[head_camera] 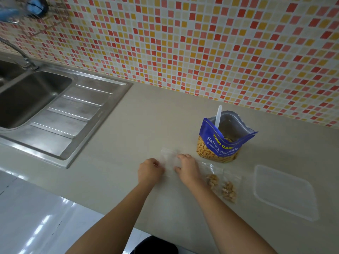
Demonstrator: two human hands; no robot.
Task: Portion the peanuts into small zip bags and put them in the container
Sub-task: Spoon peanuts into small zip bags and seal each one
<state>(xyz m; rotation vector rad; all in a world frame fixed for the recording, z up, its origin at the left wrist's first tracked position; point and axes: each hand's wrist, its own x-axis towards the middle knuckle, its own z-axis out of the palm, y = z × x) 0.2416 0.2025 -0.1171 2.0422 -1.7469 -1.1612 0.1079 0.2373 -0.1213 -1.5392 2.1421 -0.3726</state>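
Observation:
A blue bag of salted peanuts stands open on the beige counter with a white spoon sticking out of it. An empty clear zip bag lies on the counter between my hands. My left hand pinches its left edge with curled fingers. My right hand holds its right side, fingers bent over the plastic. Two small zip bags with peanuts in them lie just right of my right hand. A clear plastic container sits at the far right, nothing visible in it.
A stainless steel sink with a ribbed drainboard and a tap takes up the left of the counter. A mosaic tile wall runs along the back. The counter's front edge drops to a shiny white floor.

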